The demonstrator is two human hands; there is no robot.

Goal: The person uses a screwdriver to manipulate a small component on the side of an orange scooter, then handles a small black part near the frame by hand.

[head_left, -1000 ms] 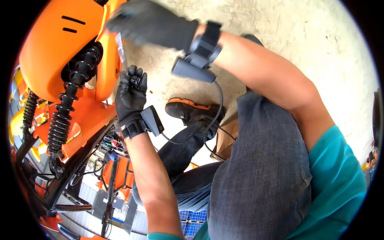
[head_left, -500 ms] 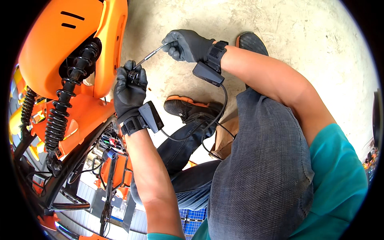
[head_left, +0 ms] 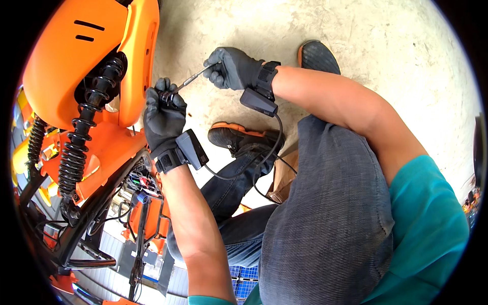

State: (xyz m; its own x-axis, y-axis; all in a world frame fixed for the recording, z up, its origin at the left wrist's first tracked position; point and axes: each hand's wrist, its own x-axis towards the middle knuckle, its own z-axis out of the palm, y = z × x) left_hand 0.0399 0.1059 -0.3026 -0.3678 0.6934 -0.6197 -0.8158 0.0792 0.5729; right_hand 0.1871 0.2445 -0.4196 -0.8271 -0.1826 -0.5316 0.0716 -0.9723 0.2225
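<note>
here, rod [head_left: 190, 80] above pale floor [head_left: 396, 66], near orange bodywork [head_left: 63, 68]

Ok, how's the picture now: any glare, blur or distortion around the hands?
Head view: the floor is nearly washed out toward the right, shaded beside the orange panel; head view: fisheye leaves black corners and bends things near the rim; head view: the metal rod in the right hand looks fairly sharp, but the dark part in the left hand blends into its black glove.
</note>
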